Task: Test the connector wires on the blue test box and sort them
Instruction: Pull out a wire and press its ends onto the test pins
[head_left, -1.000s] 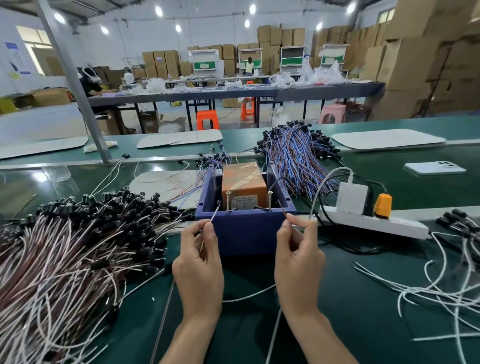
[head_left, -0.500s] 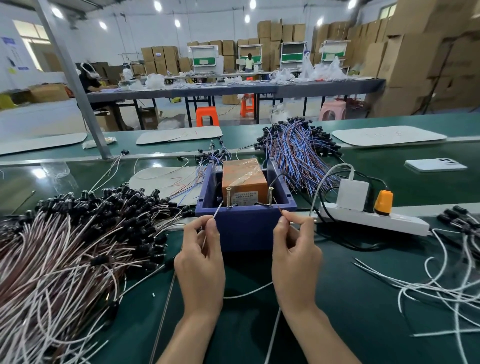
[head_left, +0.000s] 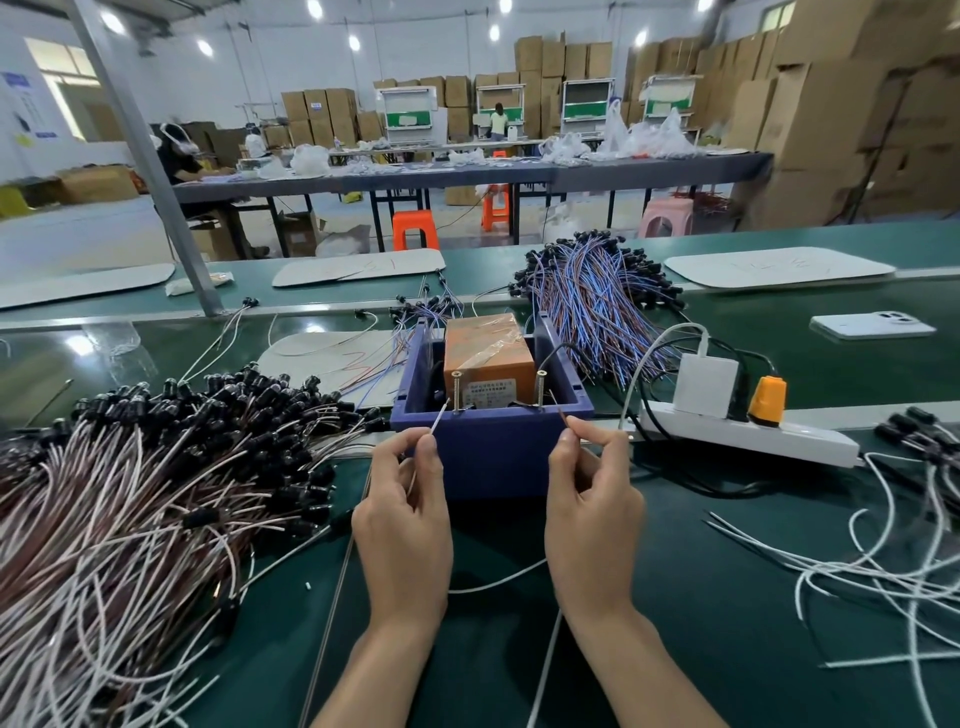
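**Leads poised at the posts of the test box**

Head view, the only one I have. My left hand pinches the white lead between thumb and forefinger. Its bare tip points up at the left screw post and sits just beside it; I cannot tell whether it touches. My right hand pinches the brown lead the same way, with its tip near the right screw post but apart from it. Both posts stand on the near rim of the blue test box, directly in front of my knuckles, with an orange block inside. The wire trails back toward me between my wrists, and I cannot see its connector end.

I judge this to be the testing step, with contact not yet made on the right. The next move calls for a small, steady reach forward so that each bare tip presses on its own screw, without the two tips bridging.

The untested pile lies to my left. A blue-and-red bundle sits behind the box, and loose white wires lie to my right.
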